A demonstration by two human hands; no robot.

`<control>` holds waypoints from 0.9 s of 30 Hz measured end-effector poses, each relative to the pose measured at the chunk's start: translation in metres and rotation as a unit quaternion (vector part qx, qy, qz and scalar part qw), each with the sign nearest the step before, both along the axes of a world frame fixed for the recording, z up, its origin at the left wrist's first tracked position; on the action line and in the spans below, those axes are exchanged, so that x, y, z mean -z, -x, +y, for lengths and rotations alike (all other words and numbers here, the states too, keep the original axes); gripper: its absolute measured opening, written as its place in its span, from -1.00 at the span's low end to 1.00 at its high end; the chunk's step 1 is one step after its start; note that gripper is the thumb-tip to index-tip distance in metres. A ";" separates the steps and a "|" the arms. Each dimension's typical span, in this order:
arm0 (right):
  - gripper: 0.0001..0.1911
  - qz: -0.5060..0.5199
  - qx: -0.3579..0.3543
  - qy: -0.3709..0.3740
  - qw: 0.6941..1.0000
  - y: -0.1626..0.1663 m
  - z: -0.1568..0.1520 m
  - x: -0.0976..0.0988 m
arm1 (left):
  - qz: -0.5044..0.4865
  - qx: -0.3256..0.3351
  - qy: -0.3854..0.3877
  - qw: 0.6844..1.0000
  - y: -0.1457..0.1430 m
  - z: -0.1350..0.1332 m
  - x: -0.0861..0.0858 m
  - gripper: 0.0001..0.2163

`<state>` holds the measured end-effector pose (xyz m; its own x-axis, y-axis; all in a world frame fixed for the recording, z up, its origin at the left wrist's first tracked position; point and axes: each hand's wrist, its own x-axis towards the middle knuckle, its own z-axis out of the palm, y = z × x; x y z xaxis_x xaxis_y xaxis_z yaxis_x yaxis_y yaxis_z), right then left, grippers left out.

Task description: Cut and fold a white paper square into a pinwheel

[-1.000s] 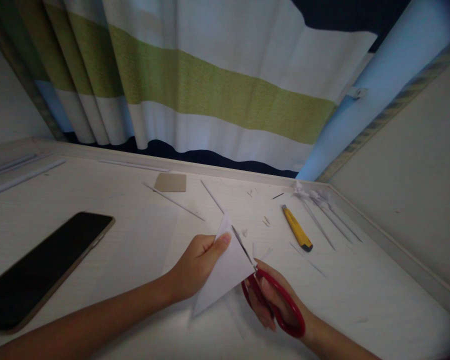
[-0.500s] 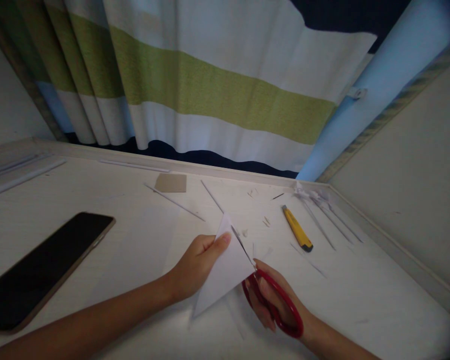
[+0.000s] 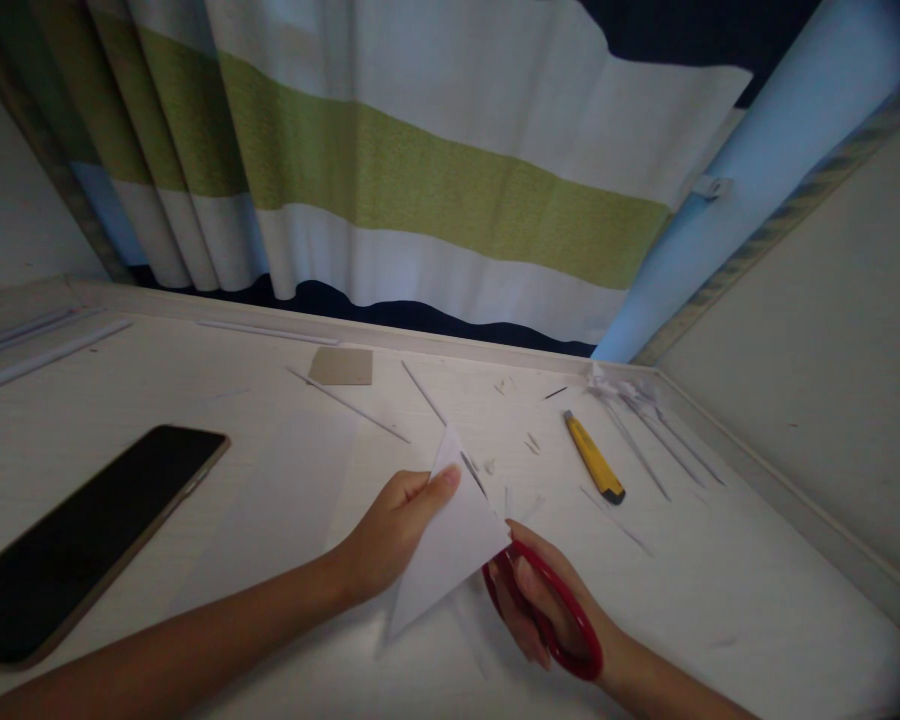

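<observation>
My left hand (image 3: 401,530) pinches a white piece of paper (image 3: 450,550) with a pointed, triangular outline, the thumb lying on its upper face. The fingers beneath the paper are hidden. In my right hand (image 3: 525,610) is a pair of scissors (image 3: 570,610) with red handles, my fingers through the loops. The blades lie along the paper's right edge, partly covered by it; a dark strip of blade shows near my left thumb. The paper is held above the white tabletop.
A yellow utility knife (image 3: 594,455) lies to the right, near thin paper sticks and crumpled paper (image 3: 607,378). A phone (image 3: 97,540) rests at the left beside a flat white sheet (image 3: 270,510). Farther back are a grey-brown card (image 3: 343,366), thin paper rolls (image 3: 270,332) and small scraps.
The scissor handles have drawn slightly closer together and a little left, and less of the blade shows along the paper's edge. My left hand and the paper stay nearly still.
</observation>
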<state>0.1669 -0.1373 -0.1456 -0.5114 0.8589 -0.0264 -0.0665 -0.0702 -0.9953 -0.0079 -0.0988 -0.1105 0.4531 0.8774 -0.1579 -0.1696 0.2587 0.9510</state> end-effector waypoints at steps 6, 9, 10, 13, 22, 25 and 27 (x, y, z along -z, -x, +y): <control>-0.66 0.013 -0.011 -0.004 1.000 -0.001 0.000 0.004 | -0.007 0.004 0.000 1.000 0.000 0.000 0.002 -0.60; -0.65 0.022 -0.017 -0.006 1.000 -0.001 0.000 0.005 | 0.000 0.008 0.001 1.000 0.000 -0.001 0.001 -0.59; -0.65 0.025 -0.017 -0.006 1.000 -0.001 0.000 0.005 | 0.003 0.007 0.002 1.000 0.000 -0.001 0.000 -0.59; -0.64 0.035 -0.019 -0.009 0.999 0.000 0.000 0.006 | 0.003 0.003 0.007 1.000 -0.001 -0.002 -0.001 -0.59; -0.61 0.031 -0.018 0.004 0.999 0.002 -0.002 0.005 | -0.004 0.023 0.001 1.000 -0.001 -0.004 0.003 -0.58; -0.63 0.025 -0.014 0.007 1.000 0.001 -0.002 0.004 | -0.003 0.023 0.003 1.000 -0.001 -0.003 0.003 -0.58; -0.64 0.020 -0.014 0.001 1.000 0.001 -0.002 0.005 | -0.003 0.024 0.004 1.000 -0.001 -0.003 0.003 -0.58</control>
<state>0.1658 -0.1396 -0.1504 -0.5356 0.8444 -0.0083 -0.1034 -0.0753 -0.9918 -0.0065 -0.1020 -0.1134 0.4953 0.8537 -0.1611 -0.1634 0.2737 0.9478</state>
